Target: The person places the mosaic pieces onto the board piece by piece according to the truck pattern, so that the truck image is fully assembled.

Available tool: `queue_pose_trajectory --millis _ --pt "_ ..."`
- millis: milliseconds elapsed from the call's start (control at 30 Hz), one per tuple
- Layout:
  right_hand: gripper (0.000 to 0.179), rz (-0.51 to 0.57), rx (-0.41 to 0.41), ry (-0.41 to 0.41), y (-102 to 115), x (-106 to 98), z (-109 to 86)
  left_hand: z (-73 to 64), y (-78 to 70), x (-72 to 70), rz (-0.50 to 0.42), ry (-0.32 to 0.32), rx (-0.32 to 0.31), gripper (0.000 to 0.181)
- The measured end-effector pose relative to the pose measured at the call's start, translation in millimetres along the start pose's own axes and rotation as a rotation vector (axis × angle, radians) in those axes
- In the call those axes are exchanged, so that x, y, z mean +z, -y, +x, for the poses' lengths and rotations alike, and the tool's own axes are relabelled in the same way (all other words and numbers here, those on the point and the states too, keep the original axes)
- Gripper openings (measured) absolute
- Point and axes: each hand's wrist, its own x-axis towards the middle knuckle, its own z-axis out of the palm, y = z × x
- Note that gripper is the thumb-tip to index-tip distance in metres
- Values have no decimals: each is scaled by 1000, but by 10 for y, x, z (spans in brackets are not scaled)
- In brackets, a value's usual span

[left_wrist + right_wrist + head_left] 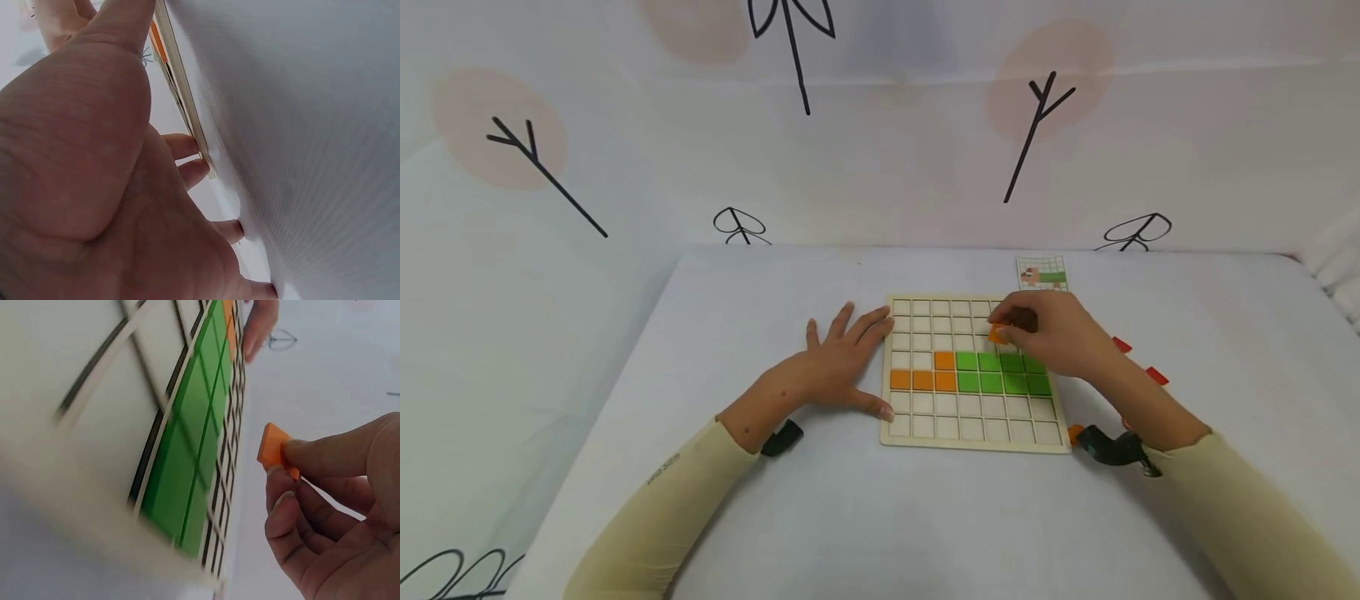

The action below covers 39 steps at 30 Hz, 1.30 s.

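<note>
A square wooden grid board (925, 429) lies flat on the white table, with orange tiles (922, 381) and green tiles (991, 382) filling part of two middle rows. Between thumb and fingers, my right hand (1048, 333) pinches an orange square tile (272, 449) above the board's upper right part. The right wrist view shows that tile tilted and clear of the grid. My left hand (842, 367) lies with fingers spread at the board's left edge, thumb and fingertips touching the rim. In the left wrist view, two fingers (195, 172) meet the board's side.
Behind the board lies a small picture card (1042, 273) with a gridded coloured pattern. Several red tiles (1156, 376) are scattered right of the board, partly hidden by my right forearm. An orange piece (1076, 434) sits by the lower right corner.
</note>
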Motion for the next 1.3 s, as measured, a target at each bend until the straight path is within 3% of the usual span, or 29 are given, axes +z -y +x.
queue_pose_trajectory --millis 300,500,767,1033,1300 --pt "7 68 -81 45 182 316 263 9 -38 -17 7 12 -10 133" --pt "8 67 -116 56 230 409 348 -20 -42 -43 -6 14 -21 133" --pt "6 12 -97 50 282 470 385 -45 -27 -51 -18 9 -16 132" --pt "15 -9 -84 50 214 394 319 -21 -42 -29 -12 8 1 131" --pt "10 -45 -58 16 -34 75 83 -12 -46 -48 -8 15 -3 132"
